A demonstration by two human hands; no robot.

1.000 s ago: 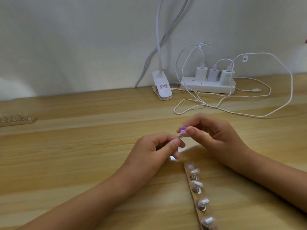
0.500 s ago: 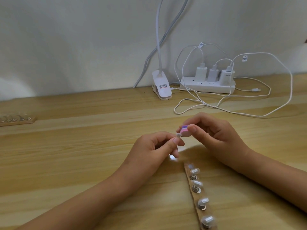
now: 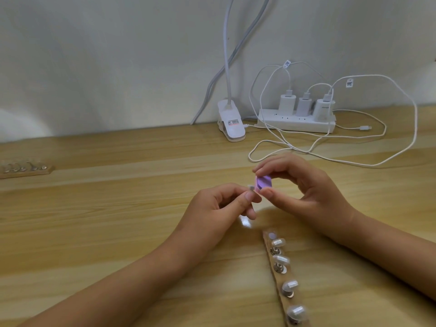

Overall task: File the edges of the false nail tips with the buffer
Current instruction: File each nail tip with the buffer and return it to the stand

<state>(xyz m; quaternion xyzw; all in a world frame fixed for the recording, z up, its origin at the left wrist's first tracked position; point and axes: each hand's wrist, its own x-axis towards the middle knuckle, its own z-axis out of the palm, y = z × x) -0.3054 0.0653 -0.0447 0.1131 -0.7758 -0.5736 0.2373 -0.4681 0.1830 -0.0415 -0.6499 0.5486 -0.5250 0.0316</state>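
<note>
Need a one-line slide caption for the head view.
Right hand holds a purple buffer against a nail tip pinched in the left hand, near a strip of mounted tips.

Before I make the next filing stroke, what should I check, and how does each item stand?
1. buffer pinched in right hand: ok.
2. nail tip pinched in left hand: ok.
3. Buffer meeting the nail tip's edge: cannot tell; the tip is small and blurred.
4. Which edge is already filed: cannot tell.
5. Four waiting tips seated on the strip: ok.
</note>
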